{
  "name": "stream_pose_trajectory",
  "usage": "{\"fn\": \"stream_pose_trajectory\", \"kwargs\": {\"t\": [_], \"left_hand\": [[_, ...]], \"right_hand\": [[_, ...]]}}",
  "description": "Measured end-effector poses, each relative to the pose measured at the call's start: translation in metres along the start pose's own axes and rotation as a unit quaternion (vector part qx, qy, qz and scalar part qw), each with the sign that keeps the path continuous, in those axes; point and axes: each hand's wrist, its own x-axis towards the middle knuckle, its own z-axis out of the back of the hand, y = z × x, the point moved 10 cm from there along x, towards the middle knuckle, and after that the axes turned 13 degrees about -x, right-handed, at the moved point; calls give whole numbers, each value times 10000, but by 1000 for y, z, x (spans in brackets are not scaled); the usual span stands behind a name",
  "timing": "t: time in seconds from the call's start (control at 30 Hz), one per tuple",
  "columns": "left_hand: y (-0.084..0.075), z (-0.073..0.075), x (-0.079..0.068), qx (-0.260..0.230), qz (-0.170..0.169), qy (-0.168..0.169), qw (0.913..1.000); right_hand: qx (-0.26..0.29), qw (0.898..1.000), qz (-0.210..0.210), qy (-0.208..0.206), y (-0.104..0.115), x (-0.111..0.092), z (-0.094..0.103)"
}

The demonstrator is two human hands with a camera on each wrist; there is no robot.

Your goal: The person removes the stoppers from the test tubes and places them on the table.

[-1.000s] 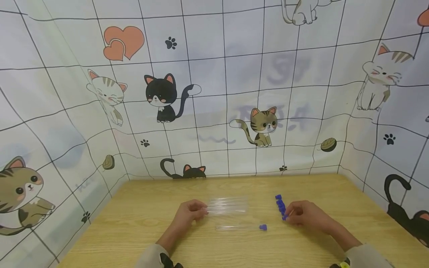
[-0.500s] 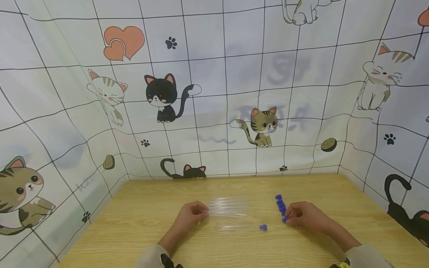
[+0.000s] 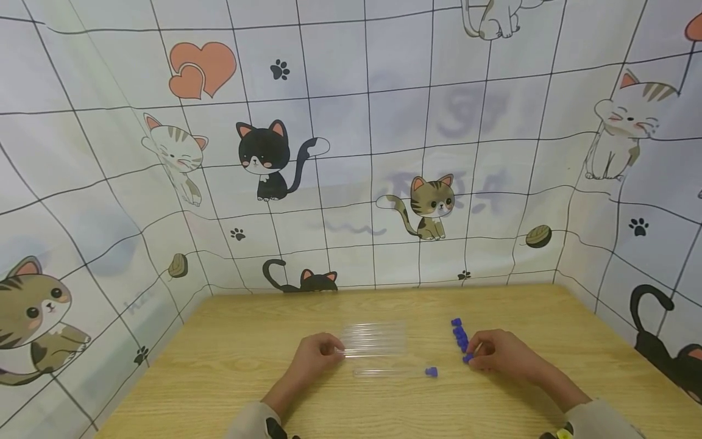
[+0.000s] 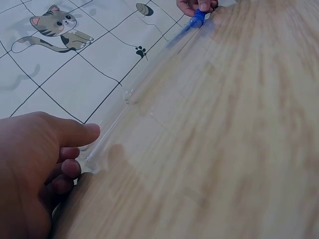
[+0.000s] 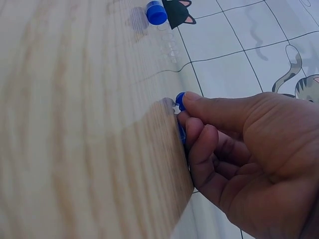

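Note:
My left hand (image 3: pixel 320 355) pinches the left end of a clear test tube (image 3: pixel 375 354) at the front of a row of similar tubes (image 3: pixel 375 334). In the left wrist view, thumb and fingers close on the tube (image 4: pixel 110 130). My right hand (image 3: pixel 507 353) pinches a small blue stopper (image 3: pixel 468 359), also showing at the fingertips in the right wrist view as a blue stopper (image 5: pixel 180 101). Just beyond that hand, several more blue stoppers (image 3: pixel 458 334) form a line. Nearer me lies a single clear tube (image 3: pixel 384 372), with a loose blue stopper (image 3: pixel 432 371) off its right end.
Everything lies on a light wooden table (image 3: pixel 263 390). A white curtain (image 3: pixel 351 140) with grid lines and cartoon cats rises behind the table and along both sides.
My left hand has slid a little towards me and to the right, drawing the front tube away from the row. The right hand has drawn its stopper slightly away from the line.

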Motion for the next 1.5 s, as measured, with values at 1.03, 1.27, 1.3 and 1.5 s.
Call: {"fn": "stream_pose_trajectory", "kwargs": {"t": [1.03, 1.27, 1.3, 1.5], "left_hand": [[-7, -3, -1, 388, -212, -31, 9990], [-6, -1, 1, 303, -75, -40, 9995], [-5, -1, 1, 292, -69, -53, 9995], [-7, 3, 0, 177, -18, -206, 9996]], "right_hand": [[310, 9993, -200, -3, -11, 3, -2], [556, 9983, -153, 16, -2, 3, 2], [572, 9983, -89, 35, 1, 2, 2], [761, 9967, 246, 130, 23, -1, 2]]}}
